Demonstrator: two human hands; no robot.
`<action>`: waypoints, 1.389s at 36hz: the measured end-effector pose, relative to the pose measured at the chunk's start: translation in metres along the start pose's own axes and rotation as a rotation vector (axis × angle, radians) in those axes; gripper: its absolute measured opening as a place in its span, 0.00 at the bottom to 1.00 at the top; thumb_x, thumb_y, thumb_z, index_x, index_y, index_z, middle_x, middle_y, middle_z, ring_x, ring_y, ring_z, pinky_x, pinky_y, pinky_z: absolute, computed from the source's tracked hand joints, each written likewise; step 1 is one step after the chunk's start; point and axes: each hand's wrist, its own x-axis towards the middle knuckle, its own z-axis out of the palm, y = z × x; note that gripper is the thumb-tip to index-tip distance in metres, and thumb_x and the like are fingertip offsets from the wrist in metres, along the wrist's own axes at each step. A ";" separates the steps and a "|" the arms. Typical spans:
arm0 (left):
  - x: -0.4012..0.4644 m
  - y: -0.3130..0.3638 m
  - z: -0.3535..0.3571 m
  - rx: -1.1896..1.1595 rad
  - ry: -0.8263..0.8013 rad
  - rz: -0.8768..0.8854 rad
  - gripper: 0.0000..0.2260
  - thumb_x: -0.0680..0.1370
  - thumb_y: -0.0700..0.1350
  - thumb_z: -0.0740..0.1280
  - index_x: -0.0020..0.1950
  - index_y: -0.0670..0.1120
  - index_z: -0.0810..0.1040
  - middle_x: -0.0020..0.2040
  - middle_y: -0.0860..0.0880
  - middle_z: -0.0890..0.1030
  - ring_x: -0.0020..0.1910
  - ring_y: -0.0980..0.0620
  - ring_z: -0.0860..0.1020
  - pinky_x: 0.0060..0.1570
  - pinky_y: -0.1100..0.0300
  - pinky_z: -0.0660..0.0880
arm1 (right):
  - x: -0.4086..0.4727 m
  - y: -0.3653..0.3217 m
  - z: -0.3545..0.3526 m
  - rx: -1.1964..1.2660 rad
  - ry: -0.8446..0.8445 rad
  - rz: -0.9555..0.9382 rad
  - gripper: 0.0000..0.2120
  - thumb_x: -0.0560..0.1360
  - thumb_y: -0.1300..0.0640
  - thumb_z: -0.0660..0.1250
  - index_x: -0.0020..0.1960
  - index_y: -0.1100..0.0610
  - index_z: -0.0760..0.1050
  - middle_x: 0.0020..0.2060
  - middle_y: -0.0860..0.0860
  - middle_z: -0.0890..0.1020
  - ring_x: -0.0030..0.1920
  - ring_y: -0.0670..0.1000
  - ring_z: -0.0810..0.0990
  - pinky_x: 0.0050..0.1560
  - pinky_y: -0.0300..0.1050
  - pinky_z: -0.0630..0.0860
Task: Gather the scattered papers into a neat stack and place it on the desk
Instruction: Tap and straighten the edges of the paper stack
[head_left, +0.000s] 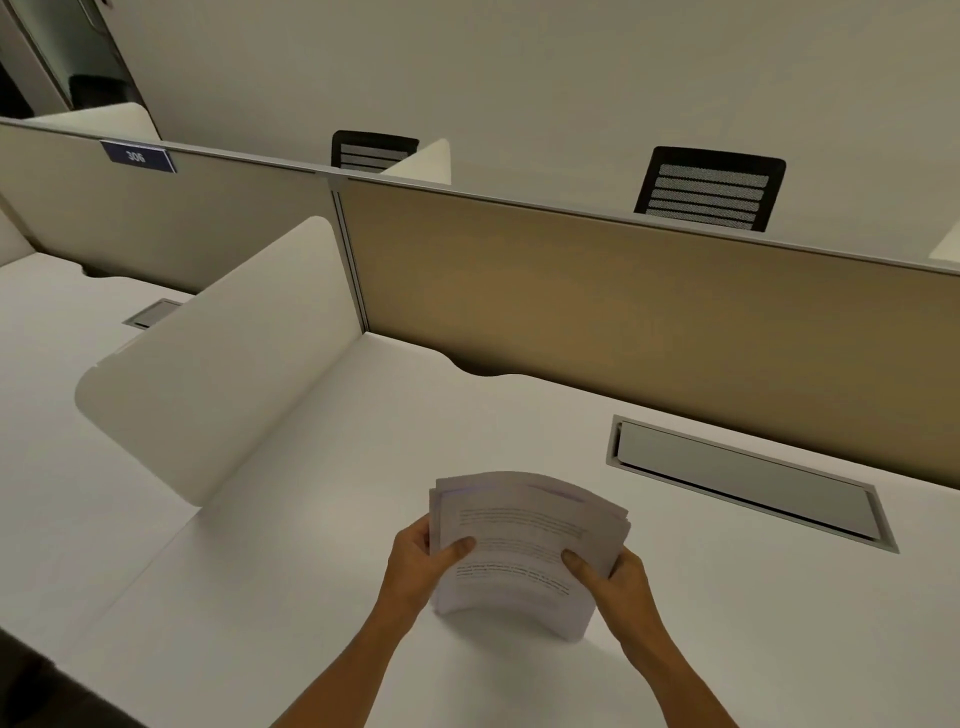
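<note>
- Your left hand (423, 558) and right hand (618, 577) clamp the paper stack (524, 540) by its sides, thumbs on top.
- It bows upward, lower edge near the worktop (311, 519), likely to square the sheets.

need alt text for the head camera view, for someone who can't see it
Two bare hands, left hand and right hand, hold a bowed stack of printed papers by its sides above a white desk. Behind are a tan divider panel, a metal cable hatch and two black chairs.
</note>
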 end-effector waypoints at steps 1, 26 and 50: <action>0.000 0.000 0.001 0.001 -0.001 -0.001 0.14 0.69 0.45 0.79 0.51 0.60 0.84 0.49 0.55 0.87 0.47 0.56 0.85 0.38 0.66 0.82 | 0.000 0.001 0.001 0.005 0.003 0.006 0.10 0.75 0.58 0.74 0.54 0.46 0.80 0.47 0.44 0.87 0.49 0.47 0.84 0.36 0.33 0.81; -0.005 0.003 0.031 -0.011 0.115 0.110 0.08 0.73 0.57 0.69 0.50 0.59 0.82 0.45 0.56 0.86 0.44 0.59 0.84 0.37 0.68 0.79 | 0.002 -0.005 -0.005 0.017 0.015 -0.063 0.15 0.78 0.58 0.70 0.44 0.37 0.85 0.43 0.43 0.88 0.44 0.45 0.86 0.37 0.36 0.82; 0.006 0.031 0.053 -0.162 0.278 0.117 0.13 0.74 0.57 0.63 0.44 0.50 0.81 0.38 0.53 0.82 0.40 0.52 0.79 0.38 0.58 0.73 | 0.000 -0.003 -0.006 0.023 0.007 -0.036 0.11 0.77 0.60 0.71 0.50 0.44 0.84 0.45 0.44 0.88 0.45 0.44 0.86 0.41 0.38 0.82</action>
